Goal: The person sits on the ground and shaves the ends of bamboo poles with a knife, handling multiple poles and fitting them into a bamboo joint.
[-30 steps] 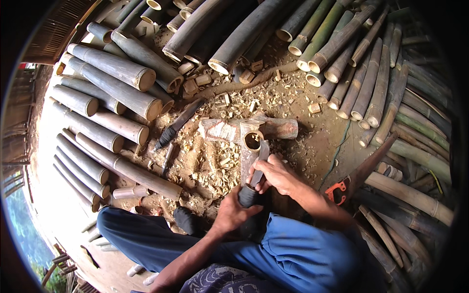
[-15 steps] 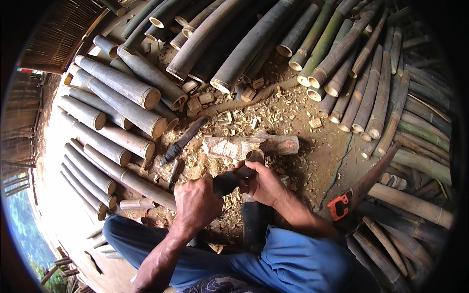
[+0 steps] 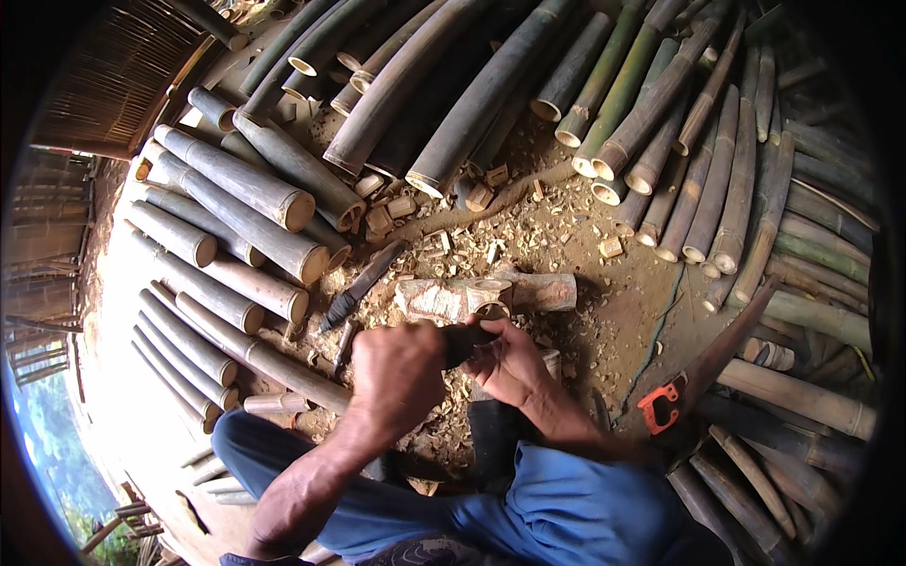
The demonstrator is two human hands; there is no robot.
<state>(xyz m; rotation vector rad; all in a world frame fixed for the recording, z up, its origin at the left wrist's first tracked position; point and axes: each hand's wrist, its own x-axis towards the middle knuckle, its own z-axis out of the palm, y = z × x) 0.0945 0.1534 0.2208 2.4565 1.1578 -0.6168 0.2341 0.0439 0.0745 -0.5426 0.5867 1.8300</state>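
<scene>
My left hand is a closed fist around one end of a black, thick piece, which runs across to my right fingers. My right hand is closed round its other end, thumb on top. Just beyond the thumb shows the pale round rim of a bamboo tube, against a short log with peeling bark. Whether the black piece is part of this tube or a separate wrapped thing, I cannot tell; my fingers cover the join. No blade shows at either hand.
A large knife with a black-wrapped handle and a slim tool lie left of the log. An orange-handled saw leans at right. Cut bamboo poles surround me on both sides and ahead. Wood chips litter the ground.
My left fist has moved right and slightly up, closer to my right hand, so less of the black piece shows. My right hand has shifted a little right and down.
</scene>
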